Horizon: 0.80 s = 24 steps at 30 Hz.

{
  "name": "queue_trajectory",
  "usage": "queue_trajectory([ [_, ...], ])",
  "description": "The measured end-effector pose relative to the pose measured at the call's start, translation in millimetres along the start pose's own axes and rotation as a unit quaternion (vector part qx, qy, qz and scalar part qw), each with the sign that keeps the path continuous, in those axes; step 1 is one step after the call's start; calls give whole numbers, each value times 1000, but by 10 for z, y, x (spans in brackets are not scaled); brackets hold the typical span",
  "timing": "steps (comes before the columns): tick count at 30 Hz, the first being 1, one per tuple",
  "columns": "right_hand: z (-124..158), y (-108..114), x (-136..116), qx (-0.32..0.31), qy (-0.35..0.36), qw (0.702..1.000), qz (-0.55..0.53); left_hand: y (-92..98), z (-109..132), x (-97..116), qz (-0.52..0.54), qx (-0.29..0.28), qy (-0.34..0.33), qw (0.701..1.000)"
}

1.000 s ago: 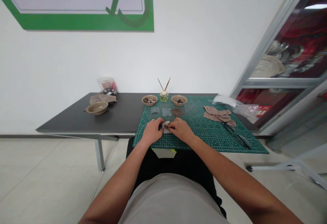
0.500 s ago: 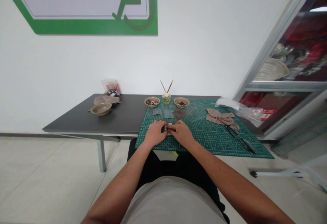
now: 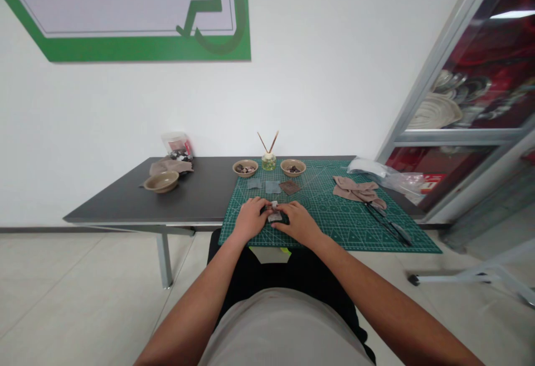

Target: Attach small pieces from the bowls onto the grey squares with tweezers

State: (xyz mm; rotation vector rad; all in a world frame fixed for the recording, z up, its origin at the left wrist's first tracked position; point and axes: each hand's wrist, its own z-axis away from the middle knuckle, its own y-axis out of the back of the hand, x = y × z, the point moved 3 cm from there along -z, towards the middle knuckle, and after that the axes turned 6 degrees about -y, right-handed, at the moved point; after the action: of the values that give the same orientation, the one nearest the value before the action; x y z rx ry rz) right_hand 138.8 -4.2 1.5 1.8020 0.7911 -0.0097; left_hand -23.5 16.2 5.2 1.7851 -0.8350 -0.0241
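Observation:
My left hand and my right hand meet over the near part of a green cutting mat. Both pinch a small pale pouch of fabric held between the fingertips, just above the mat. Its contents are hidden by my fingers. Three small fabric squares lie on the mat just beyond my hands.
Two tan bowls of small dark pieces flank a reed diffuser bottle. Beige cloth and black scissors lie at the right. An empty tan bowl, a plastic jar and a clear bag sit on the dark table.
My hands stay together on the small pouch; the fingers have shifted slightly around it. The camera has tilted a little.

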Motion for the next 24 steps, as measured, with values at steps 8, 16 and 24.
queue_trajectory([
  [8,-138,49,19,-56,80,994,44,49,13,-58,111,87,49,989],
  [16,100,299,312,162,-174,959,-152,42,28,-99,126,128,116,977],
  [24,149,532,997,297,-327,768,-464,56,30,-111,110,133,78,982],
])
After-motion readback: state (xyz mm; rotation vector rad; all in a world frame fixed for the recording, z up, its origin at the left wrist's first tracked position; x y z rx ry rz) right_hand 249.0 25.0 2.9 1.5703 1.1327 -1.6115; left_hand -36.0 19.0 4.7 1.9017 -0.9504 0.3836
